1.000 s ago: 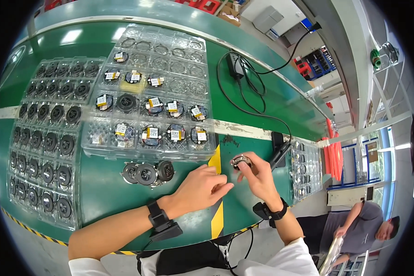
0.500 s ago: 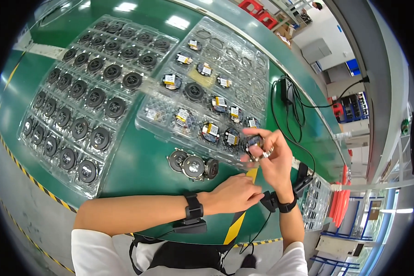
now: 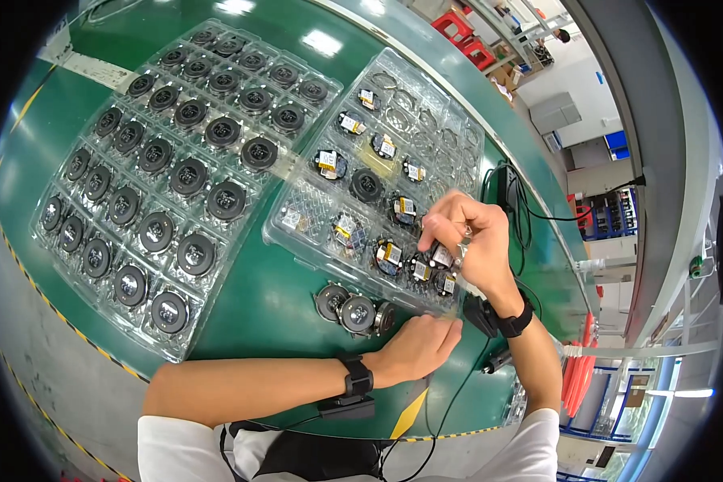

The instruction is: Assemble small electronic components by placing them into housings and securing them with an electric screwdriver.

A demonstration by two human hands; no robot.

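My right hand [image 3: 475,245] is above the right part of a clear plastic tray [image 3: 329,255], fingers curled in a pinch. Whatever they may hold is hidden. Just below it lie round electronic modules [image 3: 444,281] with pale labels; another module [image 3: 389,256] sits further left in the tray. My left hand [image 3: 418,347] rests by the tray's front right corner, its fingers bent under and hidden. Left of that hand, a few round black-faced modules [image 3: 357,314] lie together on the green table [image 3: 257,313].
A second clear tray [image 3: 186,341] at the left holds rows of round black-faced parts [image 3: 188,177]. A black adapter [image 3: 507,186] with looped cable lies right of the labelled modules. Several clear rings [image 3: 398,118] fill far slots. Red stools [image 3: 451,27] stand beyond the table.
The view has shifted, so the table appears lower and further right. My right hand has turned palm-down and curled; the round module it held no longer shows between its fingers.
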